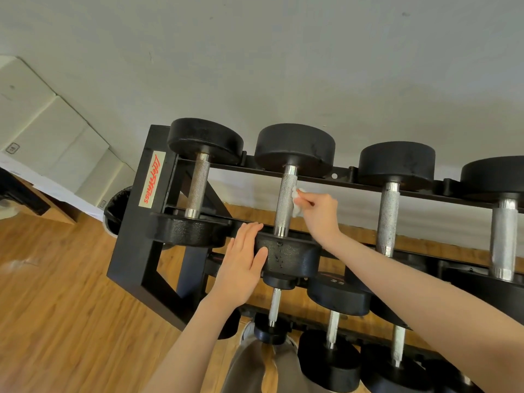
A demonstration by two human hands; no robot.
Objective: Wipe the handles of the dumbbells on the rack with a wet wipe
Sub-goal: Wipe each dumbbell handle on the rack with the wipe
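Top tier of the rack (133, 222), left end. My right hand (319, 211) pinches a crumpled white wet wipe (296, 201) in curled fingers and holds it against the right side of the knurled handle (286, 199) of the second dumbbell (292, 245) from the rack's left end. The wipe sits about midway along that handle, touching the metal.

My left hand (243, 262) lies flat, fingers straight and together, pressed against the left side of the same dumbbell's near head; it grips nothing. Fingertips reach the rack's front rail.

First dumbbell (198, 231), at the rack's left end, rests just beside the one I'm on, handle bare. Third dumbbell (392, 165) and fourth dumbbell (504, 236) sit further toward the rack's right end, their handles speckled and dull.

Lower tier: smaller dumbbells (337, 296) in a row below my forearms, heads dark, handles thin.

Red lettering on a pale label (150, 180) on the rack's left end upright. Rack stands on a wood floor (56, 307) against a pale wall (255, 66). Stacked pale boxes (51, 137) beyond the rack's left end. My trouser legs and a shoe (246, 333) show at the rack's foot.
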